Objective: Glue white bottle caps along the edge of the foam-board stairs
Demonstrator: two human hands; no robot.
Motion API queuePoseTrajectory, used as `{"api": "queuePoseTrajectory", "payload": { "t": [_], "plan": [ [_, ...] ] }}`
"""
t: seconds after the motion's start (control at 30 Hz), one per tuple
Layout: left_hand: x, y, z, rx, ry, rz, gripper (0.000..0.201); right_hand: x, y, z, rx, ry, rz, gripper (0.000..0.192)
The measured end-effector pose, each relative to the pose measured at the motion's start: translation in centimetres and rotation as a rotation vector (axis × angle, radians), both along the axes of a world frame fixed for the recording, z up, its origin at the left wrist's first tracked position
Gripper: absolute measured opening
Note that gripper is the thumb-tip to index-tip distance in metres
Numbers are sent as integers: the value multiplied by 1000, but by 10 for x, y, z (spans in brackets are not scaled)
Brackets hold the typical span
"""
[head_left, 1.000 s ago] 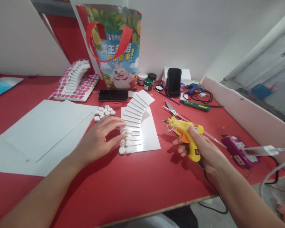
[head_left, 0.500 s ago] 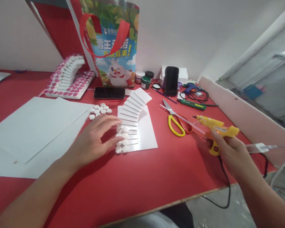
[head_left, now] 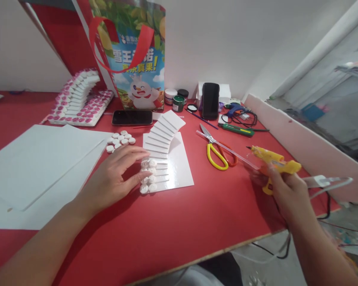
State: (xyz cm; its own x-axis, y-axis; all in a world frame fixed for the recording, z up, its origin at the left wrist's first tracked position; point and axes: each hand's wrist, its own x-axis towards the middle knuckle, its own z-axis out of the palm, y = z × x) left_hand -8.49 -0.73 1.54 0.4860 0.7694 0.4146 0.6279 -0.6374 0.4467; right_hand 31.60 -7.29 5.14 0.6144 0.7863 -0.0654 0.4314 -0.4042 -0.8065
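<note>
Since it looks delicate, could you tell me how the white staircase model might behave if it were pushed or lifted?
The white staircase model looks light, so a push would probably slide it on the red table. Its thin fanned steps seem fragile and might bend or detach. The left hand rests against its small white discs, which could pop off.

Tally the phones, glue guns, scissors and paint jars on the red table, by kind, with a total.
Phones: 2, one lying flat, one standing upright
Glue guns: 2, a yellow one in the right hand, a blue one at the back
Scissors: 1
Paint jars: 3
Total: 8
</note>
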Motion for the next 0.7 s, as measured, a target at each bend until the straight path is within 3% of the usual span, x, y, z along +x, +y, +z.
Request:
{"api": "queuePoseTrajectory", "payload": {
  "t": [0.2,0.37,0.57,0.7],
  "plan": [
    [0,0,-3,-9,-36,-4,30,-9,28,-9,-19,-48,-89,28],
    [1,-1,-1,-19,-59,13,31,-10,39,-17,-136,-305,-77,28],
    [0,-1,2,27,-11,21,29,-7,38,-24,-179,-501,-38,29],
    [-3,0,2,-10,-86,35,30,-9,18,-22,-73,-615,69,30]
  ]
}}
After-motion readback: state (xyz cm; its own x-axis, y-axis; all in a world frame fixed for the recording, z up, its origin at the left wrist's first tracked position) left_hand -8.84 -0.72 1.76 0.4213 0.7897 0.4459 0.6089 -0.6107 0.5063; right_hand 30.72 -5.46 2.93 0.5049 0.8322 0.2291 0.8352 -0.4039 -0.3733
